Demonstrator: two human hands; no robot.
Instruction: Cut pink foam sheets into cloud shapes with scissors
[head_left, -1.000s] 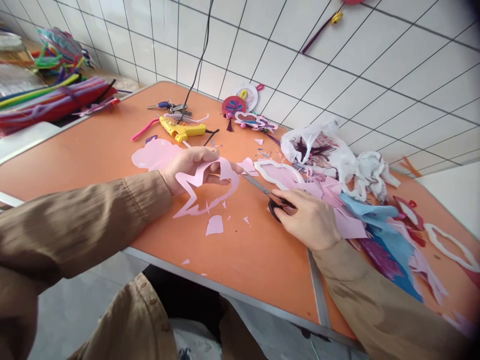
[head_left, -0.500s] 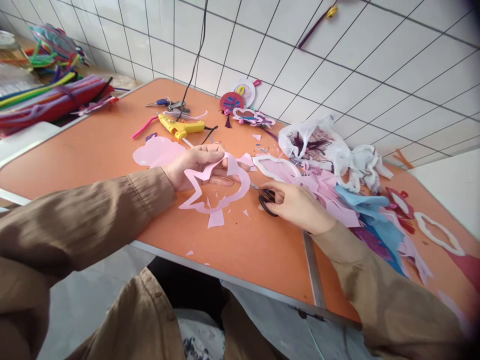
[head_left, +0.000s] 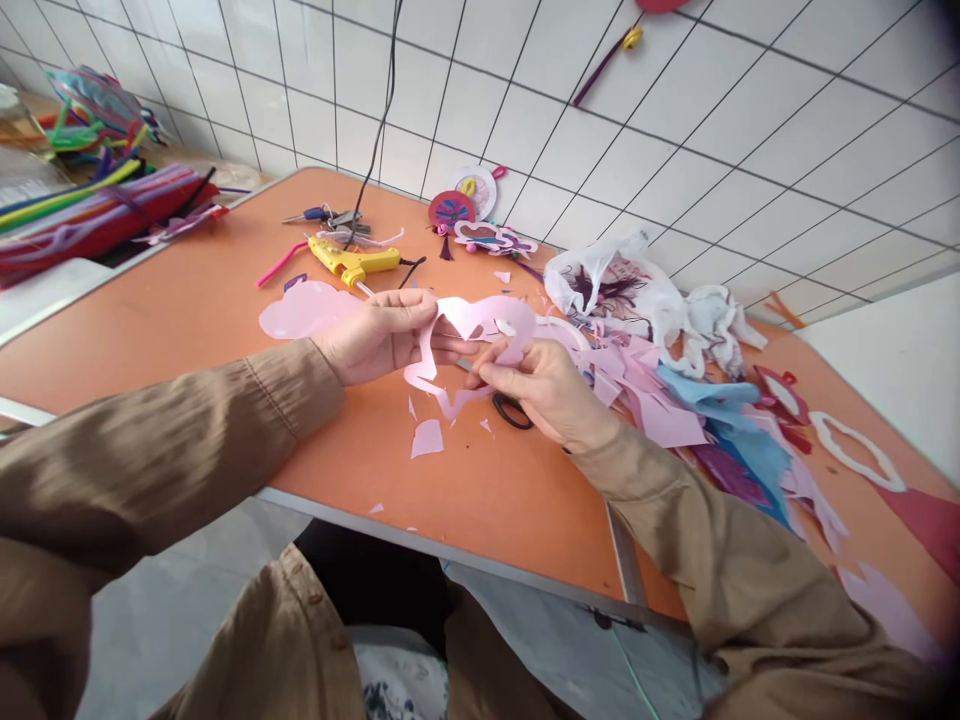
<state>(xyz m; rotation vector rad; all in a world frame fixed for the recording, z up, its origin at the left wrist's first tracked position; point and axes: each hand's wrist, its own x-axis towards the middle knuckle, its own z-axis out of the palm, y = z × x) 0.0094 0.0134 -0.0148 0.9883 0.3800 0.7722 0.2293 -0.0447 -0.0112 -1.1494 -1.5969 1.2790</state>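
Observation:
A thin pink paper cut-out (head_left: 517,315) with a wavy outline and a large opening is held up above the table between both hands. My left hand (head_left: 379,335) pinches its upper left edge between thumb and fingers. On the other side, my right hand (head_left: 551,385) grips its right edge. Black-handled scissors (head_left: 513,412) lie on the table under my right hand, their blades mostly hidden. Below the cut-out are a pink paper scrap (head_left: 427,439) and several tiny snippets. A scalloped pink paper piece (head_left: 307,308) lies behind my left wrist.
A yellow glue gun (head_left: 352,260) and keys (head_left: 345,218) lie at the back left of the orange table (head_left: 495,510). Finished ornaments (head_left: 453,208) rest near the tiled wall. A plastic bag (head_left: 600,275), pink and blue scraps (head_left: 705,390) and a white frame (head_left: 855,450) cover the right side.
My right hand has let go of the scissors, leaving them on the table, and has taken hold of the cut-out's right edge. The cut-out has turned and lifted slightly.

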